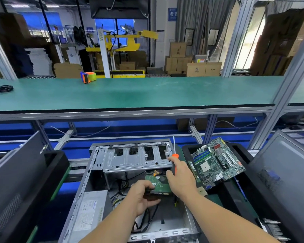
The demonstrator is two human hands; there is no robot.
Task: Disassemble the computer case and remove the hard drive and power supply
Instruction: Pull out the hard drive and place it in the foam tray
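An open grey computer case lies in front of me with its side panel off. Inside it, my left hand grips the near end of the hard drive, whose green circuit board faces up. My right hand holds an orange-and-black screwdriver with its shaft pointing up, and its fingers touch the drive's right side. The silver power supply with a white label sits in the case's near left corner. A metal drive cage spans the far end.
A removed motherboard leans on a black tray at the right. Dark case panels stand at the far left and far right. Loose cables lie on the case floor. A green shelf above carries a tape dispenser.
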